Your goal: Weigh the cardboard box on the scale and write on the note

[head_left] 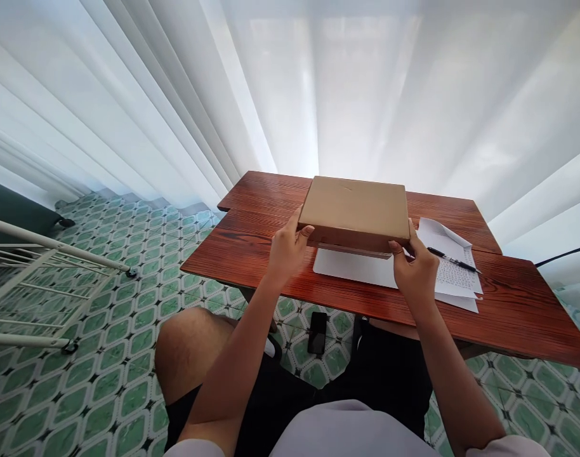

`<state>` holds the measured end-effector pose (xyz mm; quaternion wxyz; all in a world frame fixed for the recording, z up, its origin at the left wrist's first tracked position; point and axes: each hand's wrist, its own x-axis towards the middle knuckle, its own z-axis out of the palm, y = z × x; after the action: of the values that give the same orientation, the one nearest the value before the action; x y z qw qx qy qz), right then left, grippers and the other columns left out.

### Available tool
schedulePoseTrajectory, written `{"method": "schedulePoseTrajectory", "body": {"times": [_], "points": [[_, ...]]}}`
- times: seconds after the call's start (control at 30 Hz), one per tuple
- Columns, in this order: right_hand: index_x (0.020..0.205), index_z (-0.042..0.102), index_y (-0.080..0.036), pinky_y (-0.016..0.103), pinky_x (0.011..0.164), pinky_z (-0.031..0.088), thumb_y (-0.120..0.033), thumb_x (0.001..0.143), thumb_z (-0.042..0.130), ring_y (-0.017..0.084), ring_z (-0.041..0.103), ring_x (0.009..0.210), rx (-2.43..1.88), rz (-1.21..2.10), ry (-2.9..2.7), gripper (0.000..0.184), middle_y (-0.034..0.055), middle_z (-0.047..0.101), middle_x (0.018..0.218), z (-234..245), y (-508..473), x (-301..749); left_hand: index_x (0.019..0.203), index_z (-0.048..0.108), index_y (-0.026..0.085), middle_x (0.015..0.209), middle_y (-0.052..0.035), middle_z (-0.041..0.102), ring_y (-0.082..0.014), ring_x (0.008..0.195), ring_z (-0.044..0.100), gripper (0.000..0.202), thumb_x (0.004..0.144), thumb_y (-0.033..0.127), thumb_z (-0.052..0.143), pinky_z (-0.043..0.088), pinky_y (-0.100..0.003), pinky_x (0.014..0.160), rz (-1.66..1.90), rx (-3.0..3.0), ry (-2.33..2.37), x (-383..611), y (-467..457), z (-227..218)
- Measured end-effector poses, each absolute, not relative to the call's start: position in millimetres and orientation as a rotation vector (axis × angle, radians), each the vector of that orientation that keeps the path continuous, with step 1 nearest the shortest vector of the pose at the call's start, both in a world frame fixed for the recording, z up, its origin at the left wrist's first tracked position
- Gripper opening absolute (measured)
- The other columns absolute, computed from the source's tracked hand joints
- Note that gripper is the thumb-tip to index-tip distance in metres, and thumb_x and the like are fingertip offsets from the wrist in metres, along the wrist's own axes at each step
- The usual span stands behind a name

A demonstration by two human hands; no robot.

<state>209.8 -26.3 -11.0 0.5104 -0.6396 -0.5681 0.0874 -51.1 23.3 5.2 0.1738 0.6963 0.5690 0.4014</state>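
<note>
Box: a flat cardboard box (354, 209) is held just above the wooden table (252, 247), its near edge lifted.
Left hand (286, 249): grips the box's near left corner, thumb on the lid, other fingers hidden beneath.
Right hand (414, 265): grips the near right corner the same way.
Hidden: the box covers the far part of a white sheet (354, 268) under it; the table's right end is cut off by the frame.
Right of box: printed papers (454, 273) with a pen (454, 260) on top.
Open room: bare tabletop left of the box.
Below the table's near edge: a dark phone (317, 332) on the tiled floor (104, 355).
</note>
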Motion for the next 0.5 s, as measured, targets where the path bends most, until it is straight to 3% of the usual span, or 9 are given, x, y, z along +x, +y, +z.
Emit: {"method": "schedulePoseTrajectory", "body": {"times": [0.13, 0.3, 0.5], "points": [[0.15, 0.053, -0.015, 0.034, 0.08, 0.063, -0.043, 0.091, 0.061, 0.022, 0.074, 0.095, -1.483, 0.281, -1.373, 0.066, 0.0102, 0.077, 0.112, -7, -19, 188, 0.153, 0.045, 0.015, 0.123, -0.0163, 0.071, -0.0325, 0.109, 0.068, 0.087, 0.094, 0.078, 0.035, 0.052, -0.037, 0.088, 1.173, 1.952, 1.632, -75, 23, 11], [0.149, 0.053, -0.012, 0.034, 0.087, 0.063, -0.04, 0.092, 0.06, 0.025, 0.073, 0.107, -1.381, 0.395, -1.391, 0.064, 0.0108, 0.075, 0.119, -4, -10, 157, 0.152, 0.048, 0.015, 0.136, -0.0167, 0.066, -0.0325, 0.121, 0.064, 0.09, 0.091, 0.081, 0.039, 0.052, -0.039, 0.098, 1.252, 1.909, 1.644, -110, 23, 14], [0.147, 0.057, -0.016, 0.039, 0.099, 0.061, -0.04, 0.091, 0.062, 0.028, 0.067, 0.123, -1.267, 0.53, -1.409, 0.061, 0.0087, 0.069, 0.131, -7, 2, 118, 0.15, 0.05, 0.017, 0.136, -0.0135, 0.066, -0.0318, 0.125, 0.062, 0.084, 0.092, 0.077, 0.044, 0.05, -0.04, 0.105, 1.308, 1.874, 1.672, -154, 20, 14]]}}
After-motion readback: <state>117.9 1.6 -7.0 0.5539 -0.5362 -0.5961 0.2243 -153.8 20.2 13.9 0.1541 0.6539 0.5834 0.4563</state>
